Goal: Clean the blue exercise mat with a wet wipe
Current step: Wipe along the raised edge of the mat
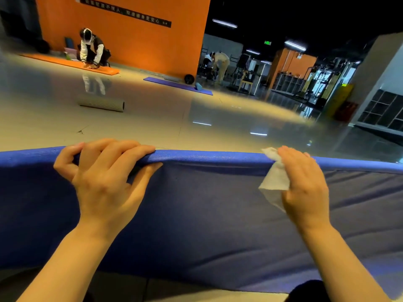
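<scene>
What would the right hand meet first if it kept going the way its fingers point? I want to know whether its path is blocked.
Probably nothing close: the right hand, holding the wet wipe, points over the blue mat's folded edge. Beyond lies bare glossy floor; depth is hard to judge.

The mat (207, 210) is blue and padded, its far edge lifted into a rounded fold running from 9 to 3 o'clock, the creased surface sloping toward 6. The wipe (275, 173) — white, crumpled — drapes over that fold at 2 o'clock.
</scene>
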Motion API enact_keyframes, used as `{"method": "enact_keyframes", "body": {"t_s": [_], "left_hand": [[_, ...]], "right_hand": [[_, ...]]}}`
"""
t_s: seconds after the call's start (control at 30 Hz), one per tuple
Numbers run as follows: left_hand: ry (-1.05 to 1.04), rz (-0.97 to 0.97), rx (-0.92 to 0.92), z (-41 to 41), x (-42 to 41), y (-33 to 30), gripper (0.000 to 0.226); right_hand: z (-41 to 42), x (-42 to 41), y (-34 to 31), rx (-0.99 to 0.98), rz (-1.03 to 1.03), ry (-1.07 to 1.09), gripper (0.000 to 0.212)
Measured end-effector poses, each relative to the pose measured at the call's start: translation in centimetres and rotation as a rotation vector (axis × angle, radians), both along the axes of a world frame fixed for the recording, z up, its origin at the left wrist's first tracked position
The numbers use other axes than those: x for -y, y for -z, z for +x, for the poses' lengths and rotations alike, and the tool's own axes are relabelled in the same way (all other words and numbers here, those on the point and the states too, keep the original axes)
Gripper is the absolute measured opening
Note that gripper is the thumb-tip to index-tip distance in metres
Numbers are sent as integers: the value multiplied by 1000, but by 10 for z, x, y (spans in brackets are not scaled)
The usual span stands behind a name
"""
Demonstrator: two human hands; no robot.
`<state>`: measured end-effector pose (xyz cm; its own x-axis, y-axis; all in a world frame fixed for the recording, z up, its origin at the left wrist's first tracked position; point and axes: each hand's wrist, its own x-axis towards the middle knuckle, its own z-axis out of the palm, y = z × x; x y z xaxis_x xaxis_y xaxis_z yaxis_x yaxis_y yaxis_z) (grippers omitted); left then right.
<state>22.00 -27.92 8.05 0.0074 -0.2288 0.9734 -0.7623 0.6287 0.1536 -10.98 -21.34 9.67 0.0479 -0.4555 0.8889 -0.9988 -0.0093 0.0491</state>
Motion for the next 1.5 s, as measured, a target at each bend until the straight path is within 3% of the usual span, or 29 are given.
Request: {"method": "enact_keyframes", "body": {"t_s": [0.07, 0.17, 0.43, 0.6, 0.77, 0.87, 0.93, 1.07, 1.33, 1.43, 1.5], "left_hand": [[-7, 17, -1, -1, -1, 0, 22], [-4, 17, -12, -3, -2, 0, 20], [91, 2, 49, 10, 11, 7, 19], [133, 3, 44, 18, 13, 5, 20], [146, -8, 37, 17, 8, 2, 18], [170, 3, 44, 16, 5, 2, 19], [169, 11, 52, 15, 4, 2, 18], [117, 55, 27, 12, 5, 1, 18], [-52, 90, 16, -15, -11, -1, 24], [25, 77, 86, -51, -29, -3, 42], [80, 106, 130, -76, -43, -3, 39]], "right_hand": [[-10, -1, -1, 207, -5, 80, 43], [25, 8, 2, 375, -47, -12, 49], [195, 31, 5, 168, 19, -509, 36], [132, 29, -4, -113, -32, -390, 44], [33, 7, 0, -119, -50, -145, 56], [-11, -6, 0, -59, -66, -30, 41], [-10, -8, -1, 34, -111, -6, 31], [30, -3, -9, 399, -149, -120, 32], [41, -9, -11, 320, -104, -220, 32], [41, -17, -6, 308, -88, -211, 33], [44, -21, -3, 305, -95, -217, 32]]}}
